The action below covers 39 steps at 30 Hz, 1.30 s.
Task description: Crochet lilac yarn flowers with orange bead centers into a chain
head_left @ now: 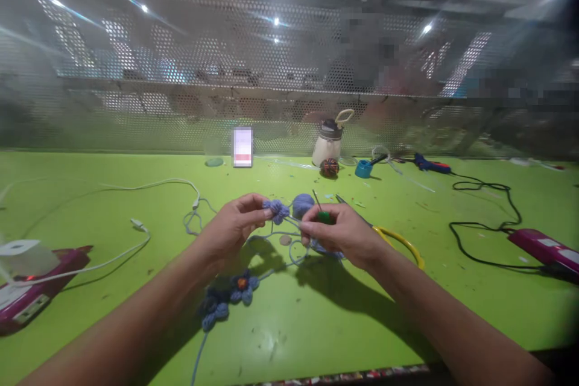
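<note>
My left hand pinches a small blue-purple crocheted flower between thumb and fingers. Yarn strands run from it to my right hand, whose thumb and forefinger are closed on the yarn. That hand also grips a crochet hook with a green handle; its thin metal shaft points up and away. Behind the hands sits a ball of matching yarn. Loose yarn loops lie beneath them. Finished yarn flowers lie below my left hand, one with an orange centre, another darker one partly shaded by my forearm.
Yellow-handled scissors lie partly behind my right hand. Farther back stand a lit phone, a bottle, a dark patterned ball, a blue container and a glue gun. Power strips and cables flank both sides.
</note>
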{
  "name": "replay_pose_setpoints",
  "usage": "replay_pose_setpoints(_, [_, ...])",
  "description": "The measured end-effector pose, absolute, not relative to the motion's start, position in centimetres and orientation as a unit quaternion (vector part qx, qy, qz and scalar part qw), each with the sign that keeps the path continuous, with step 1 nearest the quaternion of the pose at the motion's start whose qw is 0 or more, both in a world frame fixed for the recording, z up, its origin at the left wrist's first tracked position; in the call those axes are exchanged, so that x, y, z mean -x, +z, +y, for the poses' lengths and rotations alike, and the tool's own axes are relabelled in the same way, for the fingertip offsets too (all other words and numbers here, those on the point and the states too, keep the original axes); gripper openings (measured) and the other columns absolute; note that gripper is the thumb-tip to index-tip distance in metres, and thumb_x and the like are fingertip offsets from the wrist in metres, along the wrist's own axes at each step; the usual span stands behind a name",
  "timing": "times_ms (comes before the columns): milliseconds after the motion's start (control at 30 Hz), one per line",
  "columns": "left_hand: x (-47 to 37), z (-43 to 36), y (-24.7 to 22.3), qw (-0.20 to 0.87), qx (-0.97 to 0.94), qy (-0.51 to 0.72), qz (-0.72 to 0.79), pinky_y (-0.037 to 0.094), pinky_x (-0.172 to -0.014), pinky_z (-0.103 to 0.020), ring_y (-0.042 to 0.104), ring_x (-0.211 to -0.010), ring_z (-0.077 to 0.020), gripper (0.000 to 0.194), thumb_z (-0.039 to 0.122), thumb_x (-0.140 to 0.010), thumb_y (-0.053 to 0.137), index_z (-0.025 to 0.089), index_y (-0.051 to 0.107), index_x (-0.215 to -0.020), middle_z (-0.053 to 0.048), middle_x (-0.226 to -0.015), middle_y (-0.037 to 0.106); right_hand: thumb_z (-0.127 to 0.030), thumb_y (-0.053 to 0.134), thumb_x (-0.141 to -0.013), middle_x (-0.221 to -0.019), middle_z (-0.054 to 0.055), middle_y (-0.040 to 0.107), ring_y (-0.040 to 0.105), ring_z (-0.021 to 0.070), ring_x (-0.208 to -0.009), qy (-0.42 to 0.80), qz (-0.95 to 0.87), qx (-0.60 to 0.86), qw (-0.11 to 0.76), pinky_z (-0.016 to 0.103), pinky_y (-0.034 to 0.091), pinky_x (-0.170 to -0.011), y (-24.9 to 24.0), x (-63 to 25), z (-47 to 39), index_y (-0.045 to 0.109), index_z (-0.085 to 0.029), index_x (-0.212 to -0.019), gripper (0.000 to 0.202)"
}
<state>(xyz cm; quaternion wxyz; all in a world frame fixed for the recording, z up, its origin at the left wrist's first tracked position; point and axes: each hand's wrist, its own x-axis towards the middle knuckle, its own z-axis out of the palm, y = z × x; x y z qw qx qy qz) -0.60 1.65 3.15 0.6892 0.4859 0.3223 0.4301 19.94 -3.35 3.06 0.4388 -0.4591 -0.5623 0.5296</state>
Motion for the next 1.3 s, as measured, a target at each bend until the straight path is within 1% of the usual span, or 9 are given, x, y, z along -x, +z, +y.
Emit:
replay_pose_setpoints(200, [0.8, 2.1, 1.9, 0.719, -0.456, 0.425, 0.308, 0.039, -0.066, -0.022, 0.057, -0.07, -0.009, 0.021, 0.012, -0.068, 0.08, 0.014, 0.066, -0.083, 0.0, -0.078, 0.068, -0.039, 0.079, -0.07, -0.054, -0.004, 0.06, 0.027, 0.0015, -0.037, 0.583, -0.496, 0.46, 0.45, 0.02, 0.013, -0.039, 2.9, -20.0, -3.4, 0.058, -0.017, -0.078, 0.031])
replay_pose_setpoints(300, [0.8, 2.1, 1.5, 0.726, -0.458, 0.419, 0.296, 0.04, -0.065, -0.022, 0.058, -0.067, -0.0089, 0.021, 0.012, -0.069, 0.079, 0.015, 0.065, -0.085, 0.0, -0.077, 0.068, -0.039, 0.08, -0.07, -0.053, -0.005, 0.057, 0.028, 0.0017, -0.039, 0.581, -0.494, 0.464, 0.451, 0.019, 0.014, -0.04, 2.9, -20.1, -3.8, 0.058, -0.016, -0.076, 0.032])
replay_pose_setpoints(467, [0.7, 1.5, 1.6, 0.677, -0.519, 0.433, 0.292, 0.044, -0.068, -0.021, 0.061, -0.071, -0.0095, 0.019, 0.01, -0.07, 0.078, 0.017, 0.065, -0.084, 0.001, -0.076, 0.07, -0.035, 0.075, -0.076, -0.056, -0.003, 0.058, 0.036, 0.0036, -0.044, 0.522, -0.565, 0.468, 0.435, 0.02, 0.02, -0.042, 3.1, -20.5, -4.3, 0.063, -0.016, -0.076, 0.023])
replay_pose_setpoints(567, [0.9, 1.1, 2.1, 0.66, -0.53, 0.451, 0.283, 0.045, -0.068, -0.02, 0.061, -0.072, -0.009, 0.02, 0.008, -0.07, 0.077, 0.017, 0.066, -0.084, 0.002, -0.077, 0.07, -0.034, 0.073, -0.076, -0.057, -0.001, 0.059, 0.041, 0.0051, -0.046, 0.49, -0.589, 0.476, 0.432, 0.021, 0.025, -0.042, 3.3, -20.5, -4.2, 0.064, -0.015, -0.074, 0.021])
replay_pose_setpoints(667, [1.1, 1.0, 2.5, 0.685, -0.504, 0.454, 0.265, 0.045, -0.066, -0.018, 0.061, -0.068, -0.0081, 0.024, 0.005, -0.068, 0.076, 0.017, 0.066, -0.086, 0.001, -0.078, 0.069, -0.03, 0.075, -0.072, -0.061, -0.002, 0.059, 0.049, 0.0073, -0.05, 0.466, -0.574, 0.492, 0.459, 0.022, 0.031, -0.044, 3.4, -20.5, -4.0, 0.066, -0.016, -0.079, 0.018])
replay_pose_setpoints(800, [1.4, 1.2, 2.8, 0.727, -0.463, 0.44, 0.254, 0.047, -0.06, -0.018, 0.059, -0.062, -0.0084, 0.027, 0.003, -0.065, 0.074, 0.016, 0.066, -0.087, 0.0, -0.075, 0.067, -0.025, 0.075, -0.07, -0.063, -0.003, 0.06, 0.053, 0.0089, -0.053, 0.427, -0.568, 0.51, 0.485, 0.023, 0.037, -0.049, 3.5, -20.7, -3.8, 0.069, -0.016, -0.093, 0.026])
replay_pose_setpoints(933, [1.6, 1.5, 2.7, 0.734, -0.447, 0.444, 0.253, 0.045, -0.053, -0.018, 0.058, -0.061, -0.0089, 0.034, -0.001, -0.062, 0.072, 0.016, 0.068, -0.092, -0.002, -0.079, 0.066, -0.025, 0.073, -0.071, -0.064, 0.0, 0.065, 0.058, 0.0114, -0.059, 0.375, -0.578, 0.528, 0.496, 0.026, 0.043, -0.056, 3.7, -21.0, -3.8, 0.071, -0.015, -0.09, 0.021])
replay_pose_setpoints(1067, [1.8, 1.7, 2.4, 0.745, -0.453, 0.43, 0.233, 0.041, -0.046, -0.016, 0.056, -0.061, -0.0086, 0.036, 0.0, -0.064, 0.071, 0.016, 0.068, -0.097, -0.005, -0.085, 0.067, -0.026, 0.071, -0.073, -0.067, 0.002, 0.069, 0.062, 0.014, -0.063, 0.351, -0.582, 0.52, 0.516, 0.029, 0.048, -0.061, 3.7, -21.3, -3.8, 0.072, -0.017, -0.084, 0.014])
replay_pose_setpoints(1300, [1.7, 1.5, 2.5, 0.754, -0.476, 0.398, 0.216, 0.041, -0.04, -0.015, 0.068, -0.067, -0.0172, 0.035, 0.003, -0.069, 0.068, 0.018, 0.065, -0.101, -0.005, -0.082, 0.065, -0.027, 0.07, -0.076, -0.067, 0.003, 0.071, 0.063, 0.016, -0.064, 0.306, -0.591, 0.54, 0.515, 0.032, 0.051, -0.065, 3.8, -21.7, -3.6, 0.072, -0.018, -0.084, 0.013])
